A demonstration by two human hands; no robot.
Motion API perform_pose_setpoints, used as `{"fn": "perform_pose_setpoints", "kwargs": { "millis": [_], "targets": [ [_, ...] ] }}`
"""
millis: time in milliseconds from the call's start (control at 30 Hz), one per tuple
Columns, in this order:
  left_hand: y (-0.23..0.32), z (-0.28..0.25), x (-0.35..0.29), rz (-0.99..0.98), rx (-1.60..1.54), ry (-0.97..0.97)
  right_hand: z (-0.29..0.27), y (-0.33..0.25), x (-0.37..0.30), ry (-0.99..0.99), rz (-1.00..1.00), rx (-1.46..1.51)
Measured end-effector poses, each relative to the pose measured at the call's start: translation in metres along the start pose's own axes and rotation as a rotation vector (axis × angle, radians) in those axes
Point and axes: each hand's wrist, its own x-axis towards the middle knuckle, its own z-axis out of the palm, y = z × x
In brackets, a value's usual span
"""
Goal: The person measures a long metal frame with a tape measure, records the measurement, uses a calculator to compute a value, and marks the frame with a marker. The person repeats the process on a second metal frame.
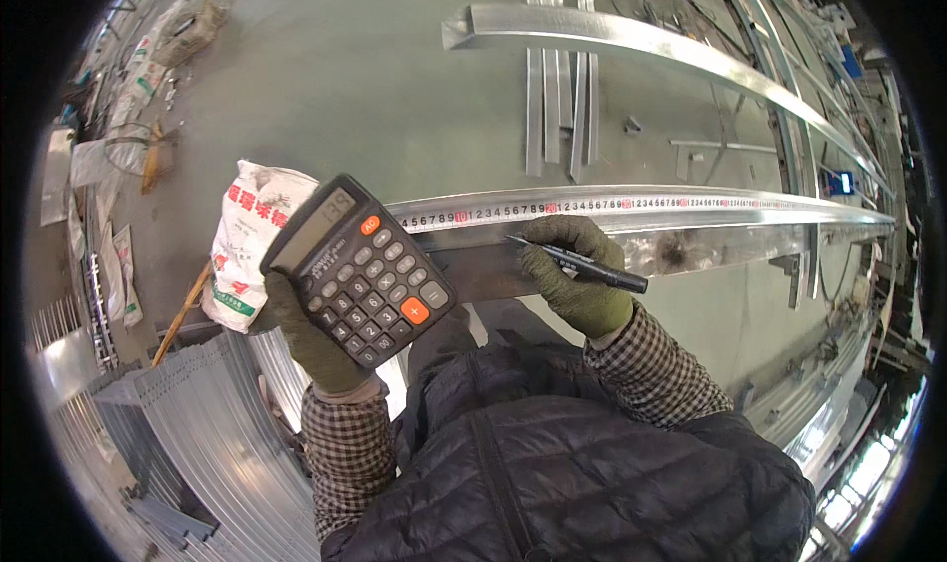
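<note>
In my left hand (311, 330), gloved in dark green, is a black calculator (360, 271) with grey and orange keys, tilted with its display toward the upper left. Behind the calculator's left side shows a white packet (247, 237) with red and green print; whether my fingers also hold it I cannot tell. My right hand (577, 271), in a matching glove, grips a black marker pen (604, 269), its tip pointing left. Just beyond that hand, a tape measure (592, 207) stretches along a long metal bar (710, 251). The tape's left end is hidden by the calculator.
Another long metal profile (631, 35) spans the far right above the green floor (345, 99). Beneath it lie several shorter metal strips (557, 108). Stacked grey metal profiles (217, 414) stand at the lower left, near a wooden stick (182, 316). Sacks (148, 74) lie far left.
</note>
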Motion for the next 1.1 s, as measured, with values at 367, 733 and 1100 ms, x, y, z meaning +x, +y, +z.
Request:
{"fn": "perform_pose_setpoints", "kwargs": {
  "millis": [367,733,1100],
  "targets": [
    [0.000,-0.020,0.041,-0.264,0.096,-0.143,0.021,-0.011,0.004,0.147,0.006,-0.299],
    [-0.004,-0.005,0.039,-0.221,0.180,-0.100,0.032,-0.003,0.013,0.192,-0.176,-0.443],
    [-0.006,-0.020,0.033,-0.222,0.110,-0.017,0.031,0.003,0.013,0.175,-0.296,-0.442]
  ]
}}
